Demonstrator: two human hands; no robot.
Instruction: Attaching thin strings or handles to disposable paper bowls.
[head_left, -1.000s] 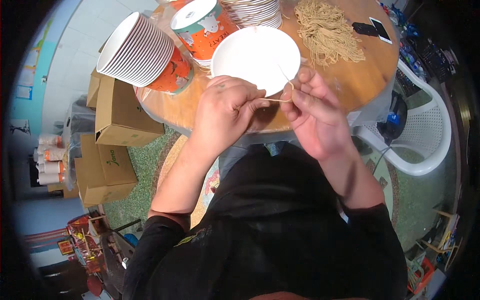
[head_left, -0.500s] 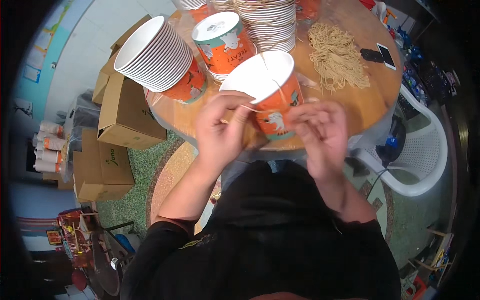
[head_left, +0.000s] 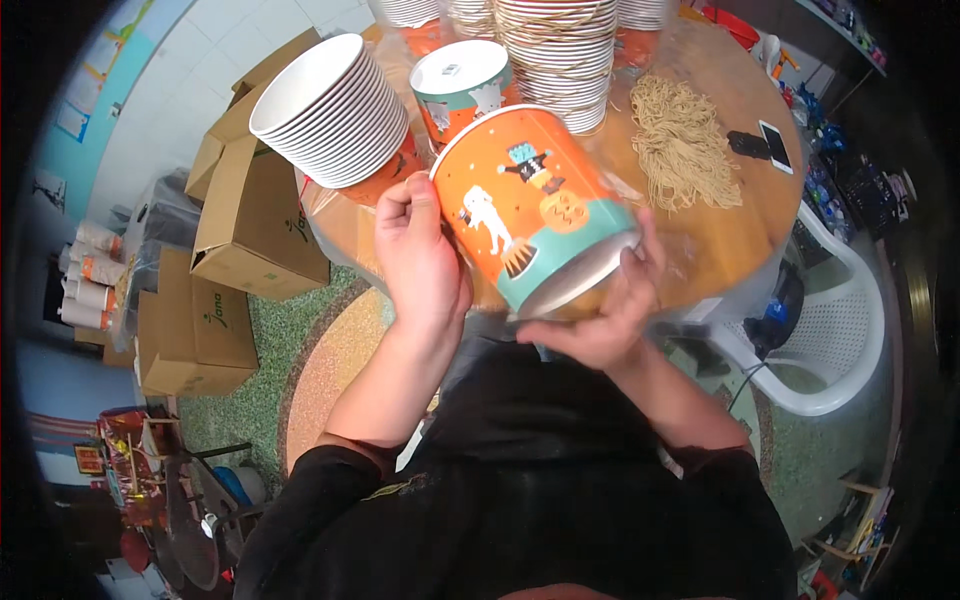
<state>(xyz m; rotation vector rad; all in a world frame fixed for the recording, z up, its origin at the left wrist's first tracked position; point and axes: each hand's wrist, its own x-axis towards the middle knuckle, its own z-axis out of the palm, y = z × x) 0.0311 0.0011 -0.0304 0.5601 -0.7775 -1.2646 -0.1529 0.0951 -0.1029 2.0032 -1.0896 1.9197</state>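
Observation:
Both hands hold an orange paper bucket [head_left: 530, 205] with cartoon figures and a teal band near its base. It is tipped over, with its base turned toward me and its rim pointing away. My left hand [head_left: 418, 262] grips its rim end on the left side. My right hand [head_left: 605, 315] cups the base end from below on the right. The bucket hangs over the near edge of a round wooden table [head_left: 735, 215].
On the table lie a tilted stack of white-lined buckets [head_left: 335, 115], a single upright bucket [head_left: 462, 85], tall bucket stacks [head_left: 555, 50], a pile of tan strings [head_left: 680, 145] and a phone [head_left: 775, 145]. Cardboard boxes [head_left: 245, 215] stand left, a white plastic chair [head_left: 825, 340] right.
The bucket, seen with its white inside facing up a second ago, has been tipped over in both hands until its printed side and base face me.

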